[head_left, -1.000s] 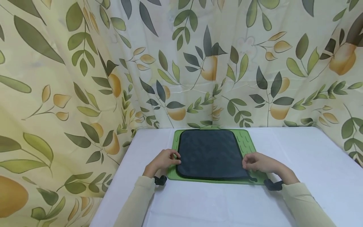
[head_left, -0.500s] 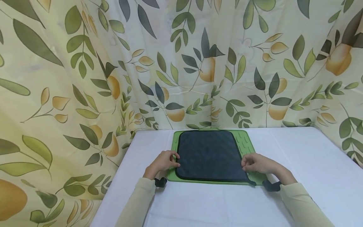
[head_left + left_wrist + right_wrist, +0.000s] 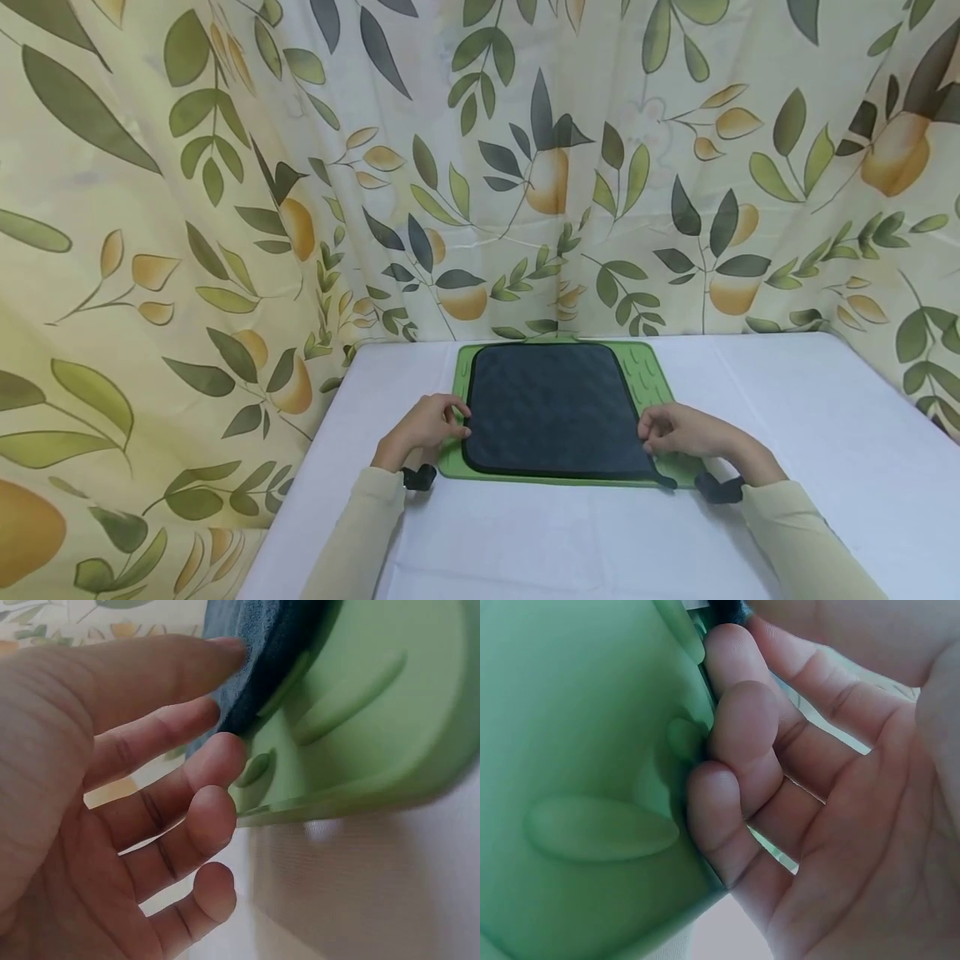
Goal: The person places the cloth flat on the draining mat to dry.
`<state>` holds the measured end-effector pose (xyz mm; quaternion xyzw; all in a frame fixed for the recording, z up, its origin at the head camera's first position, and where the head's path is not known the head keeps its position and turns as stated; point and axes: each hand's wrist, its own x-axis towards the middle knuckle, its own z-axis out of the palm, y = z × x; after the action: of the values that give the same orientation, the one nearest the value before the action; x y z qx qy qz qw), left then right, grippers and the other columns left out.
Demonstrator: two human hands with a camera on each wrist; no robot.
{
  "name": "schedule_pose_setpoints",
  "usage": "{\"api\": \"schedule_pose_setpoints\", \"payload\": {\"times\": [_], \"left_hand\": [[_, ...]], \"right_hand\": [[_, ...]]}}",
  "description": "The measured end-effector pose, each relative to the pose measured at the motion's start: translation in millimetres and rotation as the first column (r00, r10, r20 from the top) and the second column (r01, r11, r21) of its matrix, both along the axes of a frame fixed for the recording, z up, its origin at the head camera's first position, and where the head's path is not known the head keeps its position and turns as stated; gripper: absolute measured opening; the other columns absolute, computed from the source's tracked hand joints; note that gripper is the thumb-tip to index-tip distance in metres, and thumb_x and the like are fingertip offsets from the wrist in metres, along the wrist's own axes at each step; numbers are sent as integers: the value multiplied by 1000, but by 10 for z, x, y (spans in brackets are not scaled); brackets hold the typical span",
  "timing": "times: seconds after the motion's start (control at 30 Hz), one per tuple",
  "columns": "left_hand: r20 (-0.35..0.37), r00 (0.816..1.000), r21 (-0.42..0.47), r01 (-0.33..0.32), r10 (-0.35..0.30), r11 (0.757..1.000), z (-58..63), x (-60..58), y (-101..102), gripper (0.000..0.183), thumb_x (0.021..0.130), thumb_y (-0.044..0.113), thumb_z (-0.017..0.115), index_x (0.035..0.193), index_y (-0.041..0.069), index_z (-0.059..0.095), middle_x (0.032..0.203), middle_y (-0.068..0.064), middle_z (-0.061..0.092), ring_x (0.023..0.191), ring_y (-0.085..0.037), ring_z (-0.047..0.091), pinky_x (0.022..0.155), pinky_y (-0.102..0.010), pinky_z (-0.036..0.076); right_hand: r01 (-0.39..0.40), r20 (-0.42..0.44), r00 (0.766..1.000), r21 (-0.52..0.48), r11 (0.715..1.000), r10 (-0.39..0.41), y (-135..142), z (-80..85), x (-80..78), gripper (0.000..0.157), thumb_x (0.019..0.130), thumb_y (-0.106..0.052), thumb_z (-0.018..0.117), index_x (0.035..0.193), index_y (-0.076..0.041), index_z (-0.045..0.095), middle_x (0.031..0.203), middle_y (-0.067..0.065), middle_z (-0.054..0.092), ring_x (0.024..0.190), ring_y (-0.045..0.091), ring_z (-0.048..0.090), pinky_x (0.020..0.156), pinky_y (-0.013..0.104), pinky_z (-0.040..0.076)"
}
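A dark blue-grey cloth mat (image 3: pixel 555 408) with a black border lies over a green ribbed plastic tray (image 3: pixel 645 375). My left hand (image 3: pixel 426 427) pinches the mat's left edge between thumb and index finger; its other fingers are spread below, near the tray's rim (image 3: pixel 322 810). At the opposite side, my right hand (image 3: pixel 678 431) holds the mat's right edge, the fingers curled close together. In the right wrist view only a small dark bit of the mat (image 3: pixel 727 610) shows at the fingertips, beside the green tray wall. A short black strap (image 3: pixel 663 481) sticks out at the mat's front right corner.
White cloth covers the table (image 3: pixel 525 542). Behind and to the left hangs a curtain (image 3: pixel 450 167) with leaves and orange fruit, close to the tray's far edge. A black wrist device (image 3: pixel 418 477) sits on each wrist, near the tray's front corners.
The mat's front edge and its strap have come down slightly toward the tray's front rim. Both hands keep about the same places, the left shifting a little to the left.
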<state>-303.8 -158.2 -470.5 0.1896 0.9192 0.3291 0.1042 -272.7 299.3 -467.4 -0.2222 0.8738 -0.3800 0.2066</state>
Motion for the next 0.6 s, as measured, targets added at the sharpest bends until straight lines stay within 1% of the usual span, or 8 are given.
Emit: {"api": "schedule_pose_setpoints", "payload": {"times": [0.13,0.23,0.3,0.47,0.6], "left_hand": [[-21,999,16,-31,31,999,-14,-11,-16,20,95,29,73,110,16,74,80,-2,63,66,-14,54,57,-28,44],[-51,997,24,-64,66,998,-14,-10,-24,23,99,35,69,112,18,74,82,-2,65,67,-14,56,57,-28,45],[-78,992,38,-93,96,995,-6,-3,-33,26,100,36,67,115,17,73,83,-3,67,68,-14,58,58,-29,46],[-146,973,72,-171,181,983,2,-3,-68,29,99,31,68,121,12,72,86,-3,71,68,-13,59,61,-29,47],[-206,953,74,-213,224,974,7,-31,-95,30,98,30,70,122,11,71,92,-4,74,72,-13,62,63,-30,49]], "right_hand": [[-6,-15,1000,-6,1000,6,16,-1,-12,15,97,-17,67,102,-4,63,85,3,63,72,12,55,61,25,45],[-5,-10,1000,-24,1000,5,30,-4,-15,14,100,-16,62,102,-3,64,89,4,62,75,10,53,63,25,45],[2,1,1000,-37,999,-2,34,-8,-17,13,101,-15,60,102,-2,64,91,5,61,77,10,53,65,25,45],[16,29,999,-58,998,-14,48,-18,-16,13,102,-13,57,103,-2,65,93,6,60,79,11,53,66,24,45],[10,27,1000,-64,998,-9,64,-13,-16,14,103,-12,56,103,-1,64,92,6,59,78,11,52,65,24,45]]}}
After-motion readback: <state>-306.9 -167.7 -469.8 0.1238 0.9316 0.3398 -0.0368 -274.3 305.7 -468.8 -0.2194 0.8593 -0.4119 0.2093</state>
